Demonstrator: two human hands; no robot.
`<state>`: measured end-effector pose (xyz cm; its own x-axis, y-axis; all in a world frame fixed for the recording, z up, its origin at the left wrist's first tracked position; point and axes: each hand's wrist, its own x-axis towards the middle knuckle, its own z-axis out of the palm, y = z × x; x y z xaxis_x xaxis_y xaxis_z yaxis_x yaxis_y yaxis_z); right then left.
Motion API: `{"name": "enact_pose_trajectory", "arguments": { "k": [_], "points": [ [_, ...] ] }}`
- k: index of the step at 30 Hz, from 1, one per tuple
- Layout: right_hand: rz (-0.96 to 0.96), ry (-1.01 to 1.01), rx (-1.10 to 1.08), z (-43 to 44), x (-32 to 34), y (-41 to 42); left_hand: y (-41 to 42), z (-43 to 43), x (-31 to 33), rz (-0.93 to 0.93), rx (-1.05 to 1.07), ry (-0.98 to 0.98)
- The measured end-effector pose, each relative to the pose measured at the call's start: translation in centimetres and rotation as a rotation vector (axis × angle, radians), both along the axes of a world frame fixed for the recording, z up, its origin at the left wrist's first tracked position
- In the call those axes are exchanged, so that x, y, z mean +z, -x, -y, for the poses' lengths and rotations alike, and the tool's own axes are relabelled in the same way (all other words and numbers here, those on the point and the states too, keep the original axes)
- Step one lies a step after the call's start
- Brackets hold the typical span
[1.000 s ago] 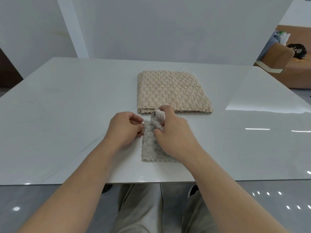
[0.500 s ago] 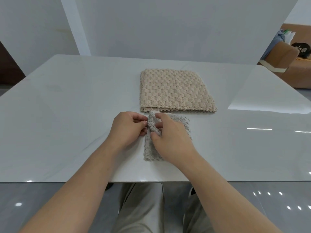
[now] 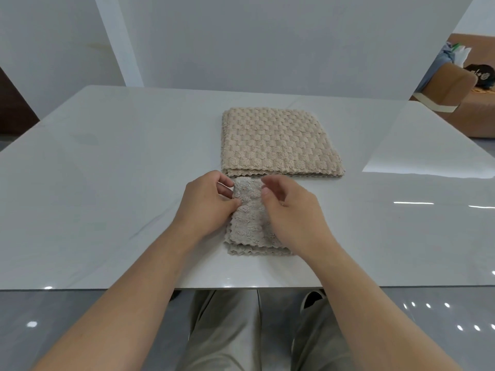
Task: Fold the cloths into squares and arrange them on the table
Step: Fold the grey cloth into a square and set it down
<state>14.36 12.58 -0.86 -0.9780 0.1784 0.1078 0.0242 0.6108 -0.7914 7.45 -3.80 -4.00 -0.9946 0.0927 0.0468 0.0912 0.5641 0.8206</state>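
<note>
1. Your left hand (image 3: 207, 207) pinches the left edge of the small grey cloth (image 3: 247, 220). The thumb is in front and the fingers are curled behind it.
2. Your right hand (image 3: 293, 218) is on the right side of the same cloth. The thumb touches the cloth's right edge and the fingers curl above it. They are blurry, so you cannot tell if this hand really grips the cloth or only touches it.
3. The small grey cloth lies near the front edge of the white table (image 3: 107, 183), between your two hands. Its far end is bunched up between your thumbs. Its near end lies flat in layers with a wavy edge, and your right hand hides part of it.
4. The big beige cloth (image 3: 276, 143) sits just behind the grey one. It is folded flat into a neat square shape, and neither hand touches it.
5. Far off on the right is a brown sofa (image 3: 466, 103) with some things on it, too small to make out.
</note>
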Motion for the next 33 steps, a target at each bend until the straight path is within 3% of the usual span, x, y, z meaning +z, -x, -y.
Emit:
{"name": "enact_pose_trajectory", "arguments": {
  "k": [4, 8, 14, 20, 33],
  "points": [
    [-0.085, -0.372, 0.030, -1.3, -1.0, 0.4, -0.9, -0.6, 0.8, -0.243, -0.052, 0.204],
    [-0.079, -0.476, 0.109, -1.9, -2.9, 1.1, -1.9, -2.7, 1.1, -0.457, -0.254, 0.339],
    [0.059, -0.523, 0.149, -2.4, -4.3, 1.3, -2.6, -3.6, -1.8, -0.294, -0.415, 0.593],
    [0.218, -0.548, 0.157, -3.2, -4.4, 0.7, -2.7, -3.0, -2.2, -0.202, -0.434, 0.674],
    [0.258, -0.602, 0.153, -3.5, -4.7, -1.2, -3.0, -2.9, -2.1, -0.153, -0.439, 0.703]
  ]
}}
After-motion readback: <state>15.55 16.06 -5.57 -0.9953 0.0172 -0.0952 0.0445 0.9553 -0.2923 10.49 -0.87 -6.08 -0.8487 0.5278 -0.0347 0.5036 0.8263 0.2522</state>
